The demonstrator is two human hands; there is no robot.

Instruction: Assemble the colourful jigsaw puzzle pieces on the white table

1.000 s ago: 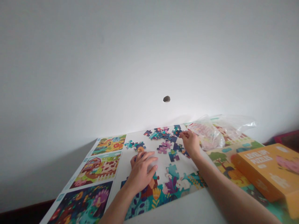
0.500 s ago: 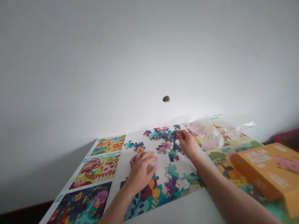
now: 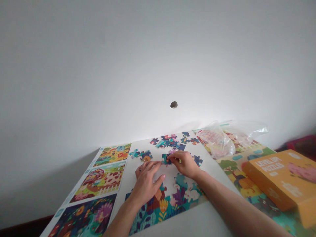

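Note:
A partly joined jigsaw [image 3: 170, 199] with rabbits and flowers lies on the white table [image 3: 204, 220] near me. My left hand [image 3: 146, 180] rests flat on its upper left part, fingers stretched out. My right hand [image 3: 184, 163] pinches a dark teal puzzle piece [image 3: 166, 158] just above the joined part, close to my left fingertips. Several loose pieces [image 3: 170, 141] lie scattered farther back near the wall.
A sheet of reference pictures [image 3: 98, 184] lies at the left. An orange puzzle box [image 3: 281, 177] stands at the right on another colourful puzzle picture [image 3: 247, 184]. A clear plastic bag [image 3: 222, 141] lies at the back right. A white wall rises behind the table.
My right hand has come back from the loose pieces at the rear to the middle, now holding a piece beside my left fingertips. The left hand has stayed put.

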